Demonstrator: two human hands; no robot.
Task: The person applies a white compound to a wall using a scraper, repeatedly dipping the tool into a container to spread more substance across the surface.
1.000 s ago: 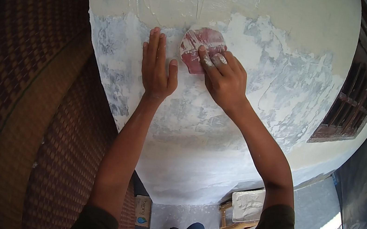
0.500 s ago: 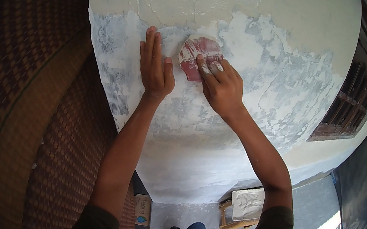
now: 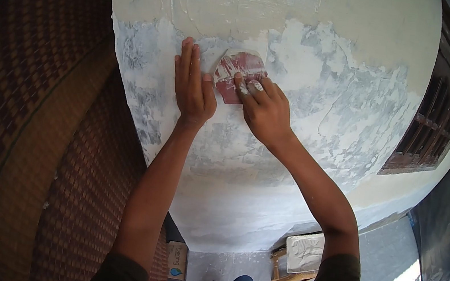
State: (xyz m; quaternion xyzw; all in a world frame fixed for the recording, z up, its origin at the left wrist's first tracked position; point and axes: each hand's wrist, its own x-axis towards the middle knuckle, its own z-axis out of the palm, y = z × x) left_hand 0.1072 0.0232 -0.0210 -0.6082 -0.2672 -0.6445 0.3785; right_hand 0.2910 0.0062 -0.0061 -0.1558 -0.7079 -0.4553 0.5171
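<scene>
A wall (image 3: 296, 122) fills the middle of the view, patchy white and grey, with a smoother cream layer along its upper part. My right hand (image 3: 267, 109) holds a flat red scraper (image 3: 240, 71) against it, fingers pressed on the tool's face. White paste streaks the scraper and dots my fingertips. Just left of the tool, my left hand (image 3: 193, 87) lies flat on the wall with its fingers stretched upward, holding nothing; its thumb is close to the scraper's left edge.
Woven brown matting (image 3: 81, 178) hangs along the left. A dark wooden window frame (image 3: 429, 123) is at the right. Below, a block of white paste (image 3: 304, 252) rests on a wooden stand (image 3: 282, 275), and a cardboard box (image 3: 177, 260) stands by the matting.
The scraper and my right hand have shifted slightly left and down along the wall, closer to my left hand. My left hand remains flat in nearly the same place.
</scene>
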